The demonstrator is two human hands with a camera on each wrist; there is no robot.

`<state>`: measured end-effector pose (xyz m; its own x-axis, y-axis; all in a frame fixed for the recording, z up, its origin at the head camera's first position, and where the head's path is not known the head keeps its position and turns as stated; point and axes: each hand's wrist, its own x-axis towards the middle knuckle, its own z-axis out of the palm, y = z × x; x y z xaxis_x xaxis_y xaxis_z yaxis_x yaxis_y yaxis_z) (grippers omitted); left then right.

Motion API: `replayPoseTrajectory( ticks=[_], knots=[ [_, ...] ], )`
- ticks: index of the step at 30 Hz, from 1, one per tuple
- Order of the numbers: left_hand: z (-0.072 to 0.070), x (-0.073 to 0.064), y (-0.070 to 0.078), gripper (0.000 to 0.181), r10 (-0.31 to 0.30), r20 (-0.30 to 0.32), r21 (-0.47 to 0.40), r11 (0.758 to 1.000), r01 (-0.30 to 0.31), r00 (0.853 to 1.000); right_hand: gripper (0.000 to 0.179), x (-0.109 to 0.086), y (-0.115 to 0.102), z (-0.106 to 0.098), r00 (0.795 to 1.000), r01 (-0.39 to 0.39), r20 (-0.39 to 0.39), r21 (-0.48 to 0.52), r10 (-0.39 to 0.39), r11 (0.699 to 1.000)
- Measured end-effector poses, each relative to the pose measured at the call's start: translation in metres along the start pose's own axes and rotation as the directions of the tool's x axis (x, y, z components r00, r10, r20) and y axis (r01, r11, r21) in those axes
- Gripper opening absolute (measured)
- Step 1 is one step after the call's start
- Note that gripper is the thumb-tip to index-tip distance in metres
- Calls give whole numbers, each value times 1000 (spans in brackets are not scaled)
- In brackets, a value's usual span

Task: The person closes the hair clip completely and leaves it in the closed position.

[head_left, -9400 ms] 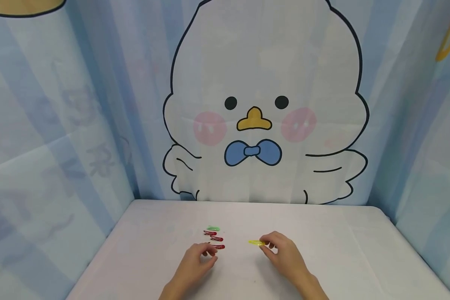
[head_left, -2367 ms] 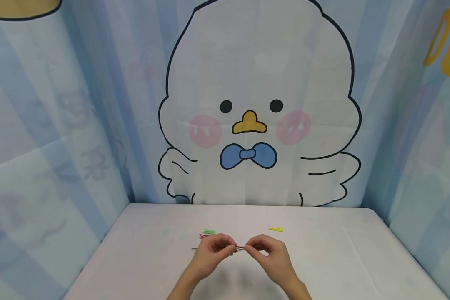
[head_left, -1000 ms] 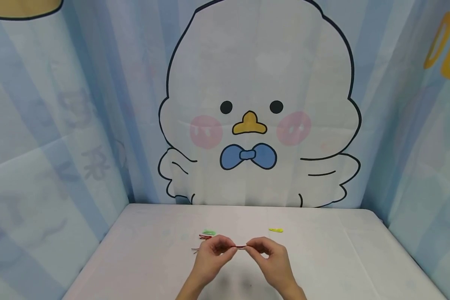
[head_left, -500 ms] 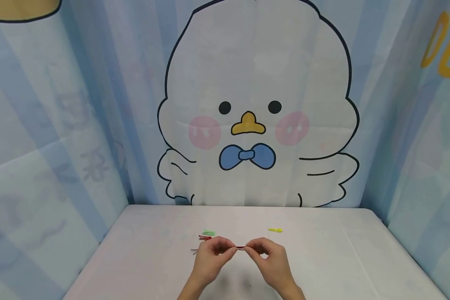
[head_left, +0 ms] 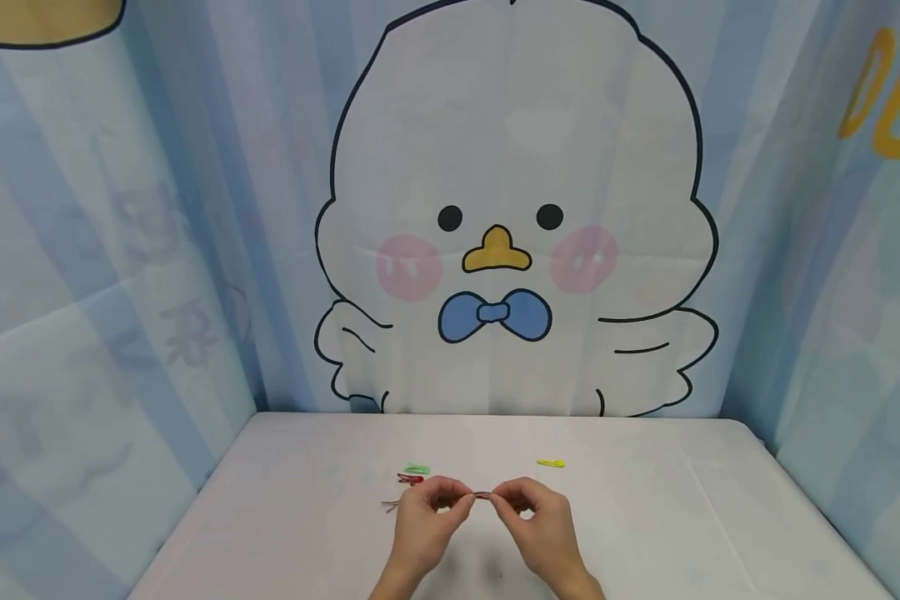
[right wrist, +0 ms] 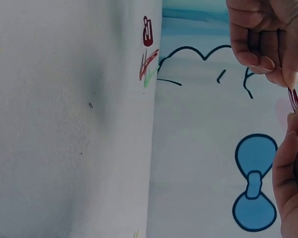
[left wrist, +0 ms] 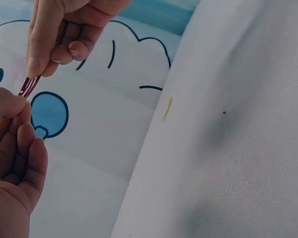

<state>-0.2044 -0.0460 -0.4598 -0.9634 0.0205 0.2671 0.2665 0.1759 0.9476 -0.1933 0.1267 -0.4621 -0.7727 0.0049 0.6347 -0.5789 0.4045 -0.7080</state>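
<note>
Thumb and fingertips of my left hand [head_left: 423,521] pinch one end of a dark red snap hair clip [head_left: 482,495], while those of my right hand [head_left: 540,525] pinch the other. Held above the table, the clip [left wrist: 30,87] shows pale gaps along its middle in the left wrist view; its ends are hidden by fingers. Past the left hand lie a green hair clip [head_left: 417,468] and a red hair clip [head_left: 411,479]. Another red clip [right wrist: 148,32] shows in the right wrist view. Farther right, a yellow hair clip [head_left: 551,462] lies alone.
The white-covered table [head_left: 667,508] ends at a curtain [head_left: 510,367] printed with a cartoon bird. More striped curtain [head_left: 120,292] hangs along the left side, and again along the right. A small dark speck [left wrist: 224,112] sits on the cloth.
The yellow clip, in my right hand at first, now lies on the table. Since then both hands have come together on a red clip. Over the last second the hands have barely moved.
</note>
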Motion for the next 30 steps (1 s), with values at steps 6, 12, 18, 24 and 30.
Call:
replayPoseTrajectory(
  ticks=[6,12,18,24,30],
  knots=[
    [2,-2,-2,6,2,-14,-15,1000,-3,1000,10,-1,-1,0,999,-51,0,19,51,999],
    [-1,-1,-5,5,7,9,-6,1000,-7,1000,16,-1,-4,0,995,-102,9,80,102,992],
    [-2,1,-5,6,-21,21,-32,999,22,1000,26,2,-2,-1,997,74,19,-7,-74,997],
    [-2,3,-5,7,-77,27,-32,996,78,997,36,4,0,-3,957,284,99,-150,-271,947],
    [-3,5,-6,8,-93,49,-22,995,94,994,35,7,-1,-4,933,357,144,-250,-330,900]
  ],
)
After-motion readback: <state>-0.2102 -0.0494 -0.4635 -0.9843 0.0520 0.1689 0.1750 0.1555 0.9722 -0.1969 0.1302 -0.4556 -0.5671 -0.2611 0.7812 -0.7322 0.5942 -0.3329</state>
